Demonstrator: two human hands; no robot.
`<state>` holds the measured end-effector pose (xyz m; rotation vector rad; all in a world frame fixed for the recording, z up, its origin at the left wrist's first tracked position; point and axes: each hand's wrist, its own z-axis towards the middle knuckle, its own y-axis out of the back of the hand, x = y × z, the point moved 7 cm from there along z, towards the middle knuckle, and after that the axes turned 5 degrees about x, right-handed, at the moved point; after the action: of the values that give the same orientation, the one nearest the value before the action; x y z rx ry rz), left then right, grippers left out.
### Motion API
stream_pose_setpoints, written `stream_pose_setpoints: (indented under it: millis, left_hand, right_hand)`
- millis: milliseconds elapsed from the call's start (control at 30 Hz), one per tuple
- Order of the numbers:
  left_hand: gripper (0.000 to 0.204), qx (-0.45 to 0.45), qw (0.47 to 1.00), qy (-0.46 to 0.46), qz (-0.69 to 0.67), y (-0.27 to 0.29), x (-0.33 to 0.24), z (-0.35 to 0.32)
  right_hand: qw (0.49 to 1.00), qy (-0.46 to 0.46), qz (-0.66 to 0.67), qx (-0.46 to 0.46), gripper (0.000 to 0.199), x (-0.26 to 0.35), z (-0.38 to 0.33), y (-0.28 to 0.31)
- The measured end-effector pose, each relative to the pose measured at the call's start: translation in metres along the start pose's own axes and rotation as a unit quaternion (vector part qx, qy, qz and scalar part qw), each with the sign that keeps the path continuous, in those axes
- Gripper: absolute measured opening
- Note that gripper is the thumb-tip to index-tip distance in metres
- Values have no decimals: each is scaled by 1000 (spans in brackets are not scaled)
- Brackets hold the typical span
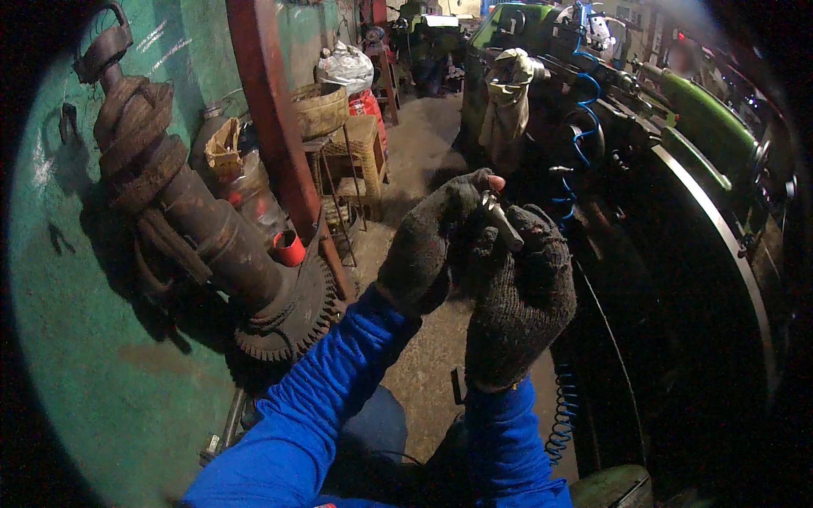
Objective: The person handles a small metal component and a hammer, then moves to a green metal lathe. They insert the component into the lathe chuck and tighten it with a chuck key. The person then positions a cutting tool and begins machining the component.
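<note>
The metal part (506, 227) sits between left grip (430, 241) and right grip (522, 292): the left appears to pinch its upper end, the right grasps its lower end; two-handed handling seems the step in hand, and the next move likely calls for steady control

Green wall (93, 372), red post (276, 110), large toothed gear (298, 315), white sack (345, 68)

machine workshop, green lathe-like machine (710, 110) at two o'clock, coiled blue hose (586, 107) hanging there, large toothed gear (302, 310) at eight o'clock
</note>
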<state>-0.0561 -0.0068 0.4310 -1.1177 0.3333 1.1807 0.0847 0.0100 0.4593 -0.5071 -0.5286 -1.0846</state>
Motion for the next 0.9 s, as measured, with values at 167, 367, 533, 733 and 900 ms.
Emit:
stream_pose_setpoints:
  millis: [167,367,533,733,900]
  left_hand:
    - [38,29,999,-16,18,6,10,-6]
    - [38,30,999,2,-40,6,7,-11]
    - [41,78,945,-142,284,15,-13,-9]
    - [43,55,939,-136,309,12,-16,-10]
    - [46,61,982,-75,163,21,-3,-8]
  right_hand:
    - [1000,9,-11,-1,29,1,0,1]
    - [1000,-6,16,16,25,-10,-4,-2]
    - [997,-40,53,39,24,-8,-8,-10]
    - [998,-31,31,47,24,-7,-10,-12]
    - [995,-50,75,39,24,-11,-9,-13]
